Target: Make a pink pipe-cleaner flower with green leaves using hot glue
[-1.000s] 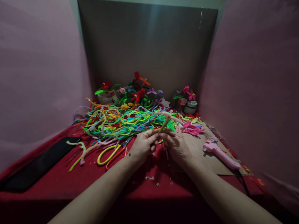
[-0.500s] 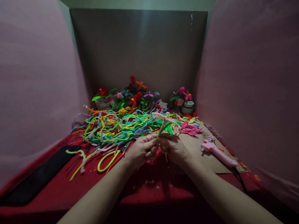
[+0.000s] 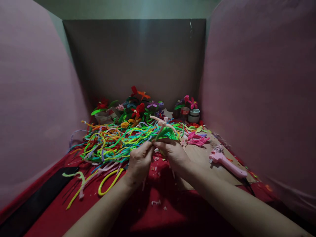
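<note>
Between my hands stands a pale pink pipe-cleaner flower (image 3: 163, 123) with a green piece alongside its stem. My left hand (image 3: 140, 162) is closed, thumb and finger pinching low on the stem. My right hand (image 3: 171, 152) pinches the same spot from the other side, its fingers partly hiding the green piece. Behind them spreads a tangled heap of coloured pipe cleaners (image 3: 111, 141). Under my left forearm lie scissors, of which a yellow handle loop (image 3: 101, 187) shows.
A pink glue gun (image 3: 228, 164) lies on a cardboard sheet (image 3: 197, 154) at right. Finished pipe-cleaner flowers (image 3: 137, 110) and a lidded jar (image 3: 194, 116) stand at the back. A black flat object (image 3: 46, 194) lies at left. Pink scraps (image 3: 156, 202) dot the red cloth (image 3: 148, 220).
The view has shifted, so the scene sits further left and slightly lower. My left hand has turned, its back now more upright, and it covers more of the scissors. Both hands still pinch the stem.
</note>
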The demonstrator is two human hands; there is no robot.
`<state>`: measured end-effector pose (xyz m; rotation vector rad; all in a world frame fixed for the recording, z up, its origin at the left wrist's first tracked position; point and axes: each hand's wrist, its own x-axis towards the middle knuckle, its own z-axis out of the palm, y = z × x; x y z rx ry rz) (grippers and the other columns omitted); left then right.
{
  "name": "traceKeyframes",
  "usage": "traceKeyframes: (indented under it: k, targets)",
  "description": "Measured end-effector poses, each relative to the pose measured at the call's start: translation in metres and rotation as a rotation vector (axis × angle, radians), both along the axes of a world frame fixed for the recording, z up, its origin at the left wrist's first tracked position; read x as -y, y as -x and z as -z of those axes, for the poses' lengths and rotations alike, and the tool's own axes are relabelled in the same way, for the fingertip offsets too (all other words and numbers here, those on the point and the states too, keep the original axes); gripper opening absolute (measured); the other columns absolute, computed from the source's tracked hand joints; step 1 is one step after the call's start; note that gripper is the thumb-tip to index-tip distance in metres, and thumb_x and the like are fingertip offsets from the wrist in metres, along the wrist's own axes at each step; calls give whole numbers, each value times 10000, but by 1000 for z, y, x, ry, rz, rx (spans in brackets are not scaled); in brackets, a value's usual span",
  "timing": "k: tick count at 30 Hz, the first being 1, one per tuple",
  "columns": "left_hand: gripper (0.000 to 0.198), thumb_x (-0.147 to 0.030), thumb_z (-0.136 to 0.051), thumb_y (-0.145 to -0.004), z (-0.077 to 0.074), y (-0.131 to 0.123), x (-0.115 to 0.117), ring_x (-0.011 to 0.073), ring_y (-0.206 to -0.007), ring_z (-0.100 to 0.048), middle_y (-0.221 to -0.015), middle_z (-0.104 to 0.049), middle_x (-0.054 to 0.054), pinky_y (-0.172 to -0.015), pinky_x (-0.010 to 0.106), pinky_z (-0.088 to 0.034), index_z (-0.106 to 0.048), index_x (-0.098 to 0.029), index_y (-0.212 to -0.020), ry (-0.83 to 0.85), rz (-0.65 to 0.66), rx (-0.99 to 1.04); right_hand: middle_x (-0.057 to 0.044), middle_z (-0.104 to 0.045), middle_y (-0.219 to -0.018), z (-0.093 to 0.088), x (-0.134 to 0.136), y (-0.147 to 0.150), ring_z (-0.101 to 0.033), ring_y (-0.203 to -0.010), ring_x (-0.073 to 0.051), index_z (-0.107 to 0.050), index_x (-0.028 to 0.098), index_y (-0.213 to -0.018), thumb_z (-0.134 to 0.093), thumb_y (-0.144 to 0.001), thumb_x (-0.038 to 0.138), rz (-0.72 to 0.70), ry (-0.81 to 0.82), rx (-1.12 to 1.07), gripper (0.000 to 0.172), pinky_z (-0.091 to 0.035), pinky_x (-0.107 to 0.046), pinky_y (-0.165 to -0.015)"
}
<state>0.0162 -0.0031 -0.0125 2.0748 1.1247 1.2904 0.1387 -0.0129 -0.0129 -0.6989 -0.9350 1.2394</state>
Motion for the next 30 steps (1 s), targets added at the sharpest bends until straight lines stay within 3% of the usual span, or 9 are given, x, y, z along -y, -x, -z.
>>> traceKeyframes:
  k: [3,6,10,16,22,27,30]
  targets:
    - [184,-285,-466,-801,-15,2,-7,95,-446,-414,-476,-442,-51,-482,201,-328,-543,-195,-660,127,65,20,51,-469,-495,-8,-6,-1,-355,-474,-69,-655,158,-628,-707,-617,265,-14,-49,59,120,-302,-229,-482]
    - [208,-283,-459,-806,-19,2,-13,89,-425,-408,-475,-432,-57,-462,201,-330,-491,-191,-622,192,115,36,41,-513,-544,-6,-10,-1,-425,-521,-77,-648,158,-635,-703,-629,267,-26,-83,86,123,-356,-231,-534]
    - [202,-273,-475,-801,-6,3,-18,79,-429,-402,-482,-436,-58,-468,197,-330,-496,-181,-623,224,137,47,10,-585,-630,8,-13,-3,-516,-622,-125,-661,163,-647,-697,-622,277,-14,-64,153,122,-412,-275,-627]
    - [194,-302,-477,-812,9,6,-15,68,-396,-417,-472,-454,-65,-444,193,-336,-501,-183,-660,305,186,60,3,-588,-693,18,-11,-7,-522,-703,-139,-659,172,-657,-645,-661,240,44,-44,232,70,-414,-280,-693]
    - [208,-316,-515,-789,1,9,-11,43,-329,-429,-470,-501,-65,-380,165,-339,-493,-163,-649,569,350,245,21,-541,-602,25,-9,-10,-437,-532,-97,-649,173,-686,-609,-703,295,-45,3,289,130,-338,-237,-509]
    - [219,-349,-553,-763,4,13,-15,22,-286,-354,-480,-482,-67,-358,182,-391,-518,-149,-682,779,554,457,54,-447,-515,26,-8,-8,-353,-445,-66,-655,187,-739,-662,-658,297,-182,103,73,137,-291,-226,-454]
    - [209,-342,-540,-777,4,15,-16,22,-294,-352,-483,-486,-61,-358,173,-367,-532,-145,-709,810,586,446,58,-438,-495,25,-7,-6,-357,-451,-62,-642,176,-668,-705,-615,249,-148,123,0,110,-299,-218,-454]
